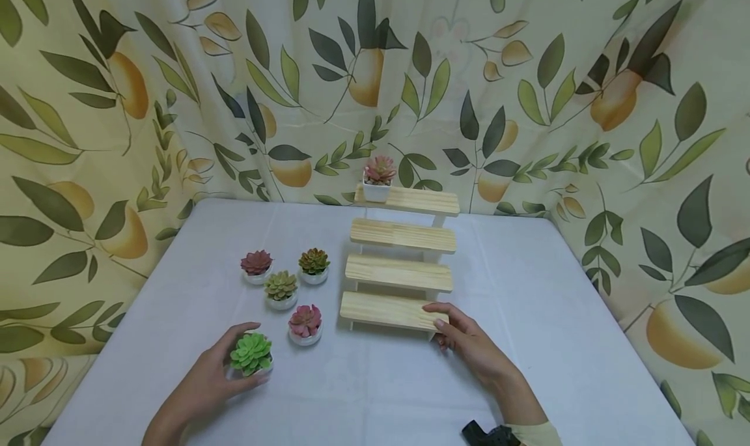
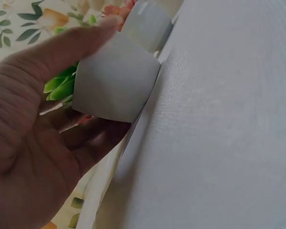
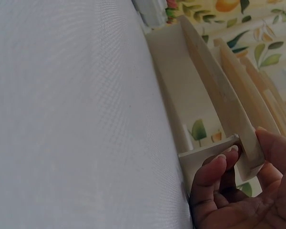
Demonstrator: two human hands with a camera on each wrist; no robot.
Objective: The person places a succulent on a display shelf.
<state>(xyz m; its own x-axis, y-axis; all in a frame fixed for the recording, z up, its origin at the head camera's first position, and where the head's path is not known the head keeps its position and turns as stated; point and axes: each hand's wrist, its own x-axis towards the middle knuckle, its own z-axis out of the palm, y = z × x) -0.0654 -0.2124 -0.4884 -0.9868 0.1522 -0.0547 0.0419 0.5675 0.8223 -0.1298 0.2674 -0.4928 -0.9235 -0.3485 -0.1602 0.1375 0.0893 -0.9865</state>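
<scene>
The left hand [image 1: 217, 371] grasps the white pot [image 2: 117, 78] of the bright green artificial succulent [image 1: 250, 353]. The thumb bears on one side of the pot and the fingers curl round the opposite side. This succulent is at the front left of the worktop [image 1: 527, 290], to the left of the four-tier wooden display stand [image 1: 401, 272]. The pot's base is close to the white cloth [image 2: 219, 143]; contact between them cannot be confirmed.

The right hand [image 1: 471, 348] grips the right end of the stand's bottom tier [image 1: 381, 308]. The index finger lies at the upper face of the board; other fingers are curled below it, near the white support panel [image 3: 207, 149].

The stand is upright, its tiers rising toward the rear. A pink succulent [image 1: 379, 172] in a white pot occupies the left end of the top tier [image 1: 422, 200].

Four further potted succulents are grouped left of the stand: dark red [image 1: 256, 264] at rear left, brown-green [image 1: 314, 262] at rear right, pale green [image 1: 281, 286] between and slightly forward of these, and deep pink [image 1: 305, 321] at the front, near the bottom tier. A fruit-and-leaf patterned curtain [image 1: 433, 127] encloses the rear and sides.
</scene>
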